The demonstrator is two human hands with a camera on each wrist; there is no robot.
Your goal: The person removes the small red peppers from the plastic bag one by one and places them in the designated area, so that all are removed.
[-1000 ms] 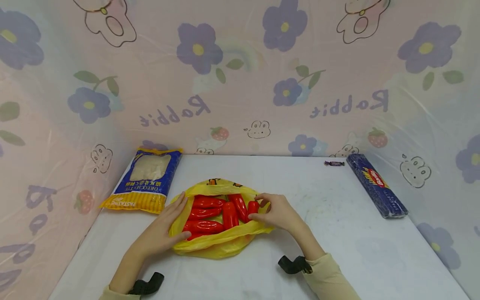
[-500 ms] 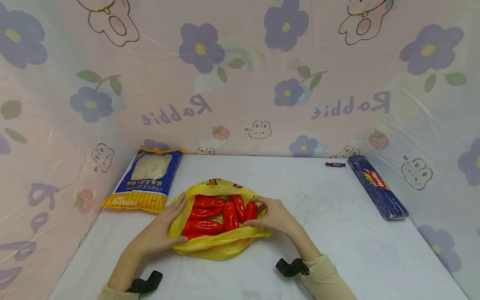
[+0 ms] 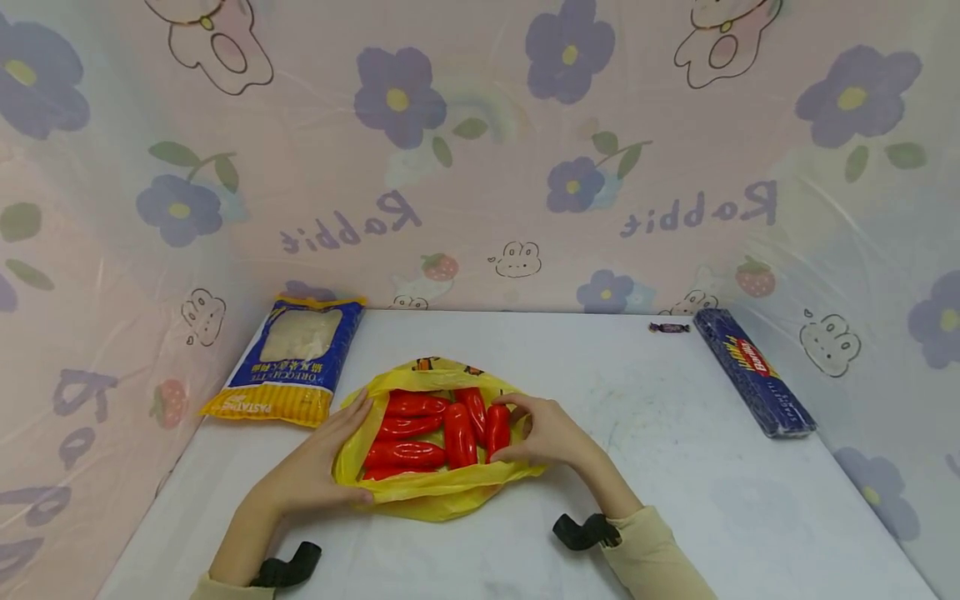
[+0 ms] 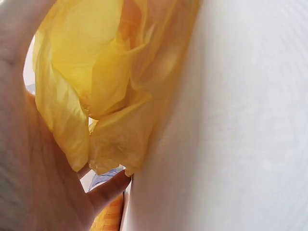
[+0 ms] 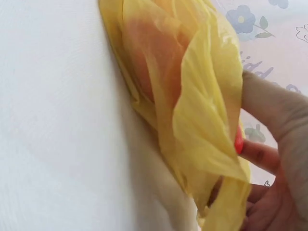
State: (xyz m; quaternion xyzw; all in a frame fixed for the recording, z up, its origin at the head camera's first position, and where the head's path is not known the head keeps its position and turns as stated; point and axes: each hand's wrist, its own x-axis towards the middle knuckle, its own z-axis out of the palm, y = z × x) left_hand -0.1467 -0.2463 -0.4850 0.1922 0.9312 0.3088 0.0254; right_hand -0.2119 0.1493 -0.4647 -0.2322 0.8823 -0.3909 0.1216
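Note:
A yellow plastic bag (image 3: 442,500) lies on the white table in the head view, its mouth spread wide. Several glossy red peppers (image 3: 408,455) fill it, some lying sideways and others lengthwise. My right hand (image 3: 551,429) reaches over the bag's right side, thumb and forefinger pinching the rightmost red pepper (image 3: 498,429) at its two ends. Along the left side rests my left hand (image 3: 315,467), fingers extended against the plastic and thumb at the near rim. In the right wrist view, yellow plastic (image 5: 207,125) covers most of the pepper; only a sliver of red shows beside a finger.
A blue and yellow pasta packet (image 3: 292,358) lies at the back left, close to the bag. Further off at the back right are a dark blue spaghetti pack (image 3: 753,372) and a small wrapped candy (image 3: 669,328). A printed curtain (image 3: 480,167) surrounds the table.
My right hand has shifted slightly left along with the rightmost pepper, which now lies beside its neighbour. The left thumb has slid down and outward on the bag's near rim.

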